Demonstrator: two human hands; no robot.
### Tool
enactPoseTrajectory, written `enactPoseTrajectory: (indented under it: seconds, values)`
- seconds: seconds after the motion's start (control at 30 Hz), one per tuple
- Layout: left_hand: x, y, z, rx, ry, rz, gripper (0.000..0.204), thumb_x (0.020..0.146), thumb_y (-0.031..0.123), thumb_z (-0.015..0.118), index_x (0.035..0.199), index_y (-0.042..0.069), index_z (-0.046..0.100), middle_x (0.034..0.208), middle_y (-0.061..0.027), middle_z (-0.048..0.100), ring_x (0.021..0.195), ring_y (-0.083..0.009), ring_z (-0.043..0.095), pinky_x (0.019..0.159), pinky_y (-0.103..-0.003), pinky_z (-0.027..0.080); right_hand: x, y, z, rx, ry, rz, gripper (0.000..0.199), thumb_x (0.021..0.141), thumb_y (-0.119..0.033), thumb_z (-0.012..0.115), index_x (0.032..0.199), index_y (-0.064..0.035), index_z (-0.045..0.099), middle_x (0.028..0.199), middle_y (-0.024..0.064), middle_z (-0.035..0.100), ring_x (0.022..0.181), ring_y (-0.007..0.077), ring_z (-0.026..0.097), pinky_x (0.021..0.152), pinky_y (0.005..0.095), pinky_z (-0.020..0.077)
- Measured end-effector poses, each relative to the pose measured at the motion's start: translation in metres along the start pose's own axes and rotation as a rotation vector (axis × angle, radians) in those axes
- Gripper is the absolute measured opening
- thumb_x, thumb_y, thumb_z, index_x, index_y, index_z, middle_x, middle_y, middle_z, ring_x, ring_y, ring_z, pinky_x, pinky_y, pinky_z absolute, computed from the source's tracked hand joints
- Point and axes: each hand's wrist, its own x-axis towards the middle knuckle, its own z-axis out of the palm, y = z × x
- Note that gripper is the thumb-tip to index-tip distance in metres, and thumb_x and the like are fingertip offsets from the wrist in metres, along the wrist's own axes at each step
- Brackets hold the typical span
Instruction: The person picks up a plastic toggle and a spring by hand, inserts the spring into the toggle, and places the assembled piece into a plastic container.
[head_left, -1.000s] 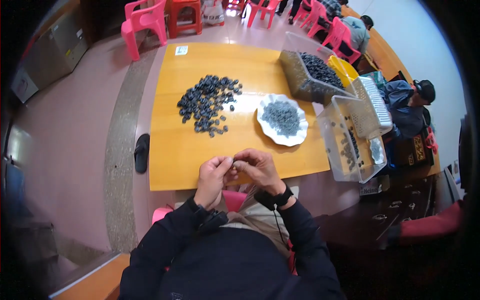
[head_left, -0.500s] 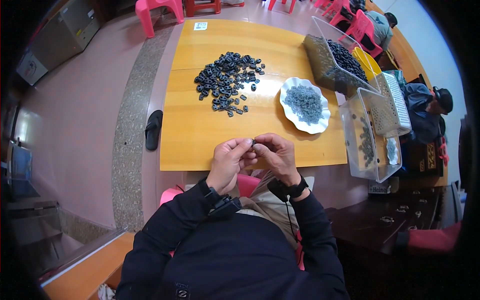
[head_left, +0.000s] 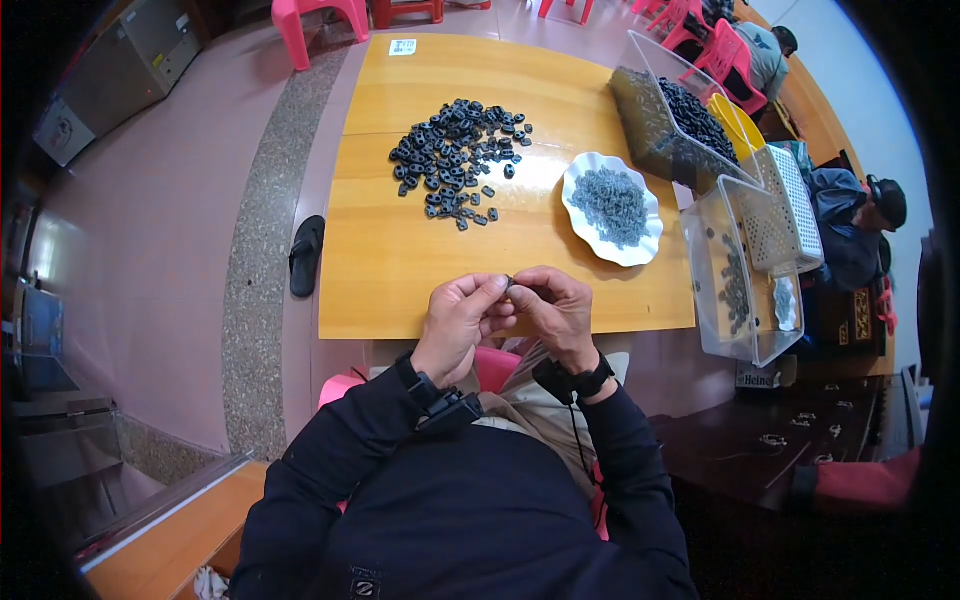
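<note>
Above the table's near edge, my left hand [head_left: 460, 315] and my right hand [head_left: 556, 312] meet fingertip to fingertip. Between their pinched thumbs and fingers is a small dark piece [head_left: 511, 283], mostly covered, so its exact kind does not show. Farther off lies a loose heap of small black plastic pieces with two holes [head_left: 450, 155], much like cord locks. To the right of the heap, a white plate with a wavy rim [head_left: 648, 250] holds a mound of tiny grey-blue parts [head_left: 610, 207], too fine to make out singly.
Right of the yellow wooden table [head_left: 400, 285] stand a clear bin of black pieces [head_left: 695, 120], a lower clear box [head_left: 710, 320], a white perforated basket [head_left: 785, 205] and a yellow container [head_left: 735, 125]. A black slipper [head_left: 307, 257] lies on the floor at left. Other people sit at right.
Both hands stay together in nearly the same place, with only slight finger movement around the small dark piece. The whole view has shifted a little.
</note>
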Motion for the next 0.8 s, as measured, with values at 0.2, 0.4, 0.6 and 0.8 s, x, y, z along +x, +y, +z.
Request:
enactPoseTrajectory:
  seconds: [0.2, 0.4, 0.6, 0.8]
  values:
    - [0.001, -0.001, -0.001, 0.009, -0.01, 0.006, 0.015, 0.094, 0.017, 0.058, 0.097, 0.004, 0.062, 0.085, -0.0019, 0.064, 0.075, -0.0088, 0.06, 0.072, -0.024, 0.053, -0.002, 0.0, -0.003, 0.01, -0.031, 0.054, 0.01, 0.084, 0.001, 0.068, 0.093, 0.0011, 0.065, 0.084, 0.0018, 0.065, 0.076, 0.0067, 0.06, 0.068, 0.0197, 0.0496]
    - [-0.001, 0.001, 0.003, -0.012, 0.025, 0.007, 0.013, 0.093, 0.016, 0.058, 0.098, 0.004, 0.061, 0.084, -0.0022, 0.063, 0.075, -0.01, 0.061, 0.071, -0.026, 0.054, -0.001, -0.002, -0.009, -0.033, -0.016, 0.038, 0.006, 0.084, -0.003, 0.068, 0.088, 0.0015, 0.065, 0.075, 0.0008, 0.064, 0.068, 0.005, 0.057, 0.061, 0.019, 0.0472]
    - [-0.001, 0.001, 0.002, -0.03, 0.043, 0.009, 0.013, 0.092, 0.015, 0.06, 0.098, 0.004, 0.06, 0.085, -0.0027, 0.063, 0.077, -0.0112, 0.062, 0.072, -0.027, 0.055, 0.013, -0.007, -0.049, -0.215, 0.094, 0.015, 0.009, 0.086, -0.003, 0.066, 0.094, 0.0017, 0.065, 0.079, 0.0013, 0.063, 0.065, 0.0065, 0.057, 0.058, 0.0193, 0.0465]
    - [-0.001, 0.002, 0.004, -0.003, 0.059, 0.018, 0.013, 0.092, 0.015, 0.06, 0.098, 0.003, 0.06, 0.086, -0.0037, 0.063, 0.077, -0.0115, 0.062, 0.073, -0.027, 0.054, 0.039, -0.012, -0.099, -0.835, 0.196, -0.176, 0.012, 0.081, -0.008, 0.067, 0.092, -0.0013, 0.066, 0.08, 0.0116, 0.065, 0.061, 0.0207, 0.061, 0.058, 0.0303, 0.0482]
